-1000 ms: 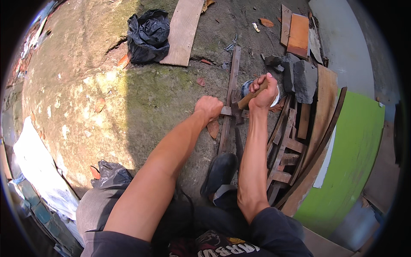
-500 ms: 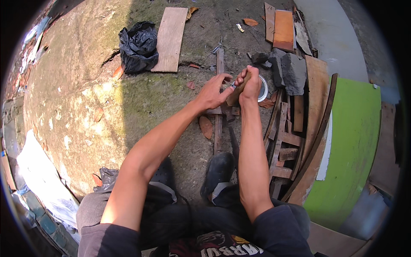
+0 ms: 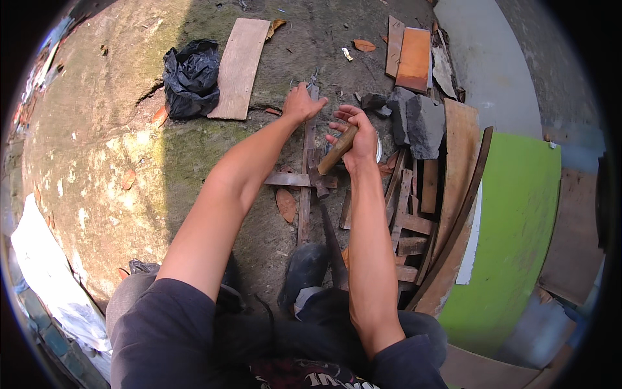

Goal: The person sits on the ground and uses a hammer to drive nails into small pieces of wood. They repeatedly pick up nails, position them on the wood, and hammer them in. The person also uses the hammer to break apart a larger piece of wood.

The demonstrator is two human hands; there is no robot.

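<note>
My right hand (image 3: 360,137) has a hammer (image 3: 337,150) by its wooden handle, which lies across the palm with the fingers loosely curled. The hammer's dark head points down over two crossed wooden strips on the ground. My left hand (image 3: 302,105) reaches over the far end of the long strip (image 3: 305,211), thumb stretched out to the right, its other fingers partly hidden. Small thin metal pieces, perhaps nails (image 3: 313,79), lie just beyond it. The short cross strip (image 3: 288,179) lies across the long one. A round metal rim (image 3: 379,150) shows partly behind my right hand.
Grey stone blocks (image 3: 424,126) and stacked wood scraps (image 3: 414,223) lie at the right, beside a green board (image 3: 512,240). A black plastic bag (image 3: 192,81) and a plywood piece (image 3: 240,71) are at the far left. A dark tapered piece (image 3: 334,243) lies near my foot.
My left hand has left its place beside my right hand and moved away to the strip's far end. The right hand's fingers have loosened round the hammer, whose head now shows. The view has shifted.
</note>
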